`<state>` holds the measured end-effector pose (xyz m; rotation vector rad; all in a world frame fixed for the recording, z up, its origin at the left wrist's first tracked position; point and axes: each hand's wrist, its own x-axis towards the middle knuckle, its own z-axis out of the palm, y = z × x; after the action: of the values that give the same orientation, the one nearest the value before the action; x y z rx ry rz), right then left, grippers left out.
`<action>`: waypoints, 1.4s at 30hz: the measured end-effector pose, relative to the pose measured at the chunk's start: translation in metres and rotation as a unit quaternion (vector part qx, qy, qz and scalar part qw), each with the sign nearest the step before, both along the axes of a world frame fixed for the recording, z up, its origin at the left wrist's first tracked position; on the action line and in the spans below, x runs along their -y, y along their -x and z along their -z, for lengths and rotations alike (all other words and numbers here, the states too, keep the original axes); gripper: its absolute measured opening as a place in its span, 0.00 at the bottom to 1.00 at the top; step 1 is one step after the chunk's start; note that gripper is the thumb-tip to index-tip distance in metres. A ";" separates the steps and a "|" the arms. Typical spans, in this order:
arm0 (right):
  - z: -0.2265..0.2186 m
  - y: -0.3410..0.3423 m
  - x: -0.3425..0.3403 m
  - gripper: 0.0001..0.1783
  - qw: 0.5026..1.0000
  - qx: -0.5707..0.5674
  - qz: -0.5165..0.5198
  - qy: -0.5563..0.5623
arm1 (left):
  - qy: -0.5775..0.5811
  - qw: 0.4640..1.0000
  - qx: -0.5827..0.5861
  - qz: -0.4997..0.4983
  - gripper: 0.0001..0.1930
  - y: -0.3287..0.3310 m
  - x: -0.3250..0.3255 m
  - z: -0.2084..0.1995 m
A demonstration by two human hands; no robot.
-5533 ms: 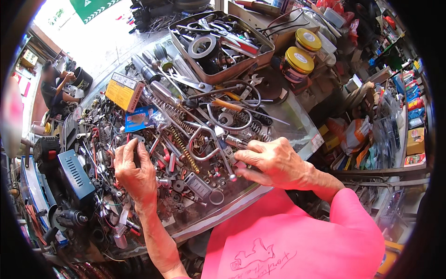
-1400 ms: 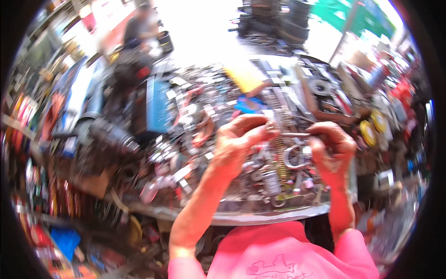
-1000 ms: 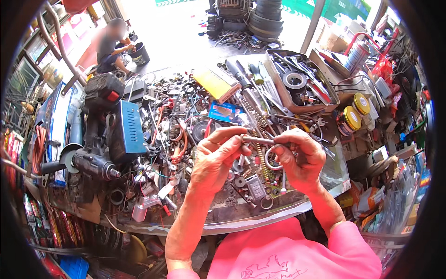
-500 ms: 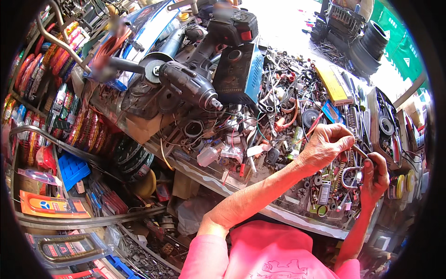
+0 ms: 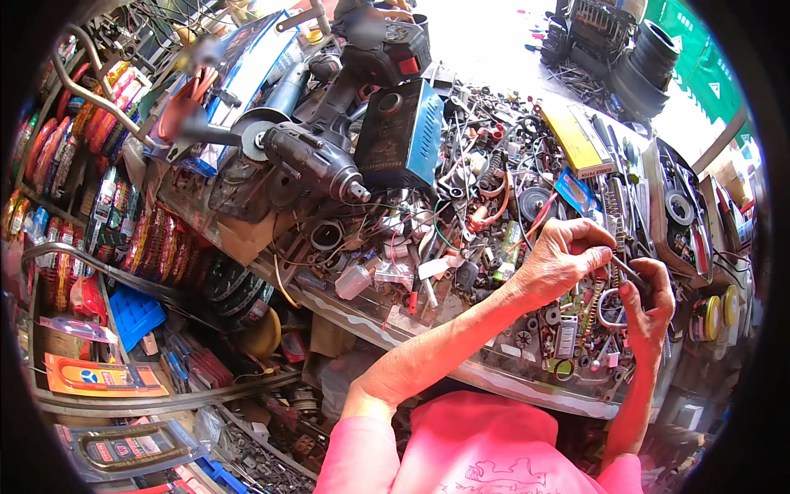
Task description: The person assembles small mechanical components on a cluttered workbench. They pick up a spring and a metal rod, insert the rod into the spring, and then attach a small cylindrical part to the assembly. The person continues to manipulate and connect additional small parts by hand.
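Observation:
My left hand [image 5: 568, 259] is closed in a pinch on one end of a thin, dark metal rod [image 5: 629, 270] at the right side of the cluttered bench. The other end sits between the thumb and fingers of my right hand [image 5: 648, 306], which is closed as well. The rod slants a little downward from left to right, above the small parts. Below it lie a silver U-shaped shackle [image 5: 601, 311] and a long coil spring [image 5: 591, 303]. Part of the rod is hidden by my fingers.
A black impact wrench [image 5: 317, 156] and a blue-black metal box [image 5: 401, 136] stand on the bench's left half. Farther right are a yellow carton [image 5: 576, 140] and a tray [image 5: 681, 210] of parts. Packed tires [image 5: 152, 235] fill shelving at the left.
The whole view has shifted slightly, so the bench appears farther left. Both hands keep hold of the rod, which now shows more plainly between them.

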<state>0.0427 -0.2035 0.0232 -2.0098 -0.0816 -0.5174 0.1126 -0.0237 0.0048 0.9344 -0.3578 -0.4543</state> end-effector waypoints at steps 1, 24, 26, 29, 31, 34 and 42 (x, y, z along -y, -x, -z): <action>0.002 0.002 0.001 0.15 1.000 0.002 -0.001 -0.014 | 0.004 1.000 -0.006 0.007 0.09 0.001 0.000 -0.001; -0.011 0.007 0.016 0.08 0.995 0.053 -0.078 0.038 | -0.078 0.996 0.042 -0.014 0.15 0.014 -0.003 -0.013; -0.006 0.005 0.016 0.09 0.991 0.092 -0.077 0.055 | -0.085 0.995 0.049 -0.018 0.15 0.013 -0.004 -0.013; -0.014 0.010 0.009 0.10 0.997 0.035 -0.058 -0.025 | -0.088 0.994 0.070 -0.014 0.15 0.013 -0.004 -0.012; -0.014 0.009 0.011 0.09 0.997 0.040 -0.065 -0.019 | -0.092 0.992 0.091 -0.011 0.14 0.012 -0.003 -0.011; -0.008 0.006 0.017 0.08 0.992 0.075 -0.095 0.039 | -0.091 0.990 0.105 -0.006 0.13 0.012 -0.004 -0.010; -0.012 0.009 0.017 0.09 0.995 -0.016 -0.099 -0.027 | -0.067 0.991 0.108 0.033 0.12 0.009 -0.005 -0.013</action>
<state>0.0337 -0.2204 0.0349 -1.9315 -0.2409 -0.3572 0.1035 -0.0185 0.0182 1.1077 -0.5606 -0.4419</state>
